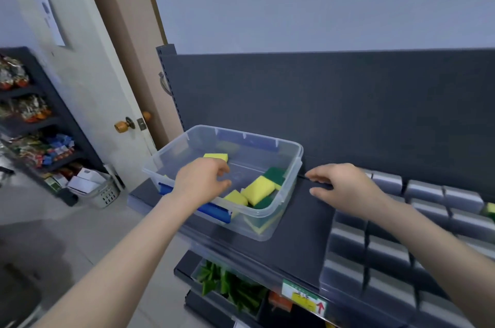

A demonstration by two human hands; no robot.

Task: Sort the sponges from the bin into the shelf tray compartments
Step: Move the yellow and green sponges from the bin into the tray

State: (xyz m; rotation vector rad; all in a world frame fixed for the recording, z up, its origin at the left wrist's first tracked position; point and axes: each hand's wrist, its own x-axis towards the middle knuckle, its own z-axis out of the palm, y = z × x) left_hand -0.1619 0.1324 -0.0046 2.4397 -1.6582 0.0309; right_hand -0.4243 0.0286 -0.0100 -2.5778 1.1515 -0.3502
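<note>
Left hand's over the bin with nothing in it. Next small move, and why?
Probably lower the left hand and pinch the yellow sponge just past its fingers: that hand hovers over the bin holding nothing, and several sponges lie unsorted there.

A clear plastic bin point(241, 135) sits on the dark shelf point(302, 226), with several yellow-and-green sponges point(258, 189) lying loose inside. The person's left grip point(199, 180) reaches over the near rim into the bin, fingers loosely curled and holding nothing. The right grip point(345, 188) hovers over the shelf just beside the bin, fingers relaxed. To the right lies the compartment tray point(385, 255), with one sponge point(490, 208) at its far edge.
</note>
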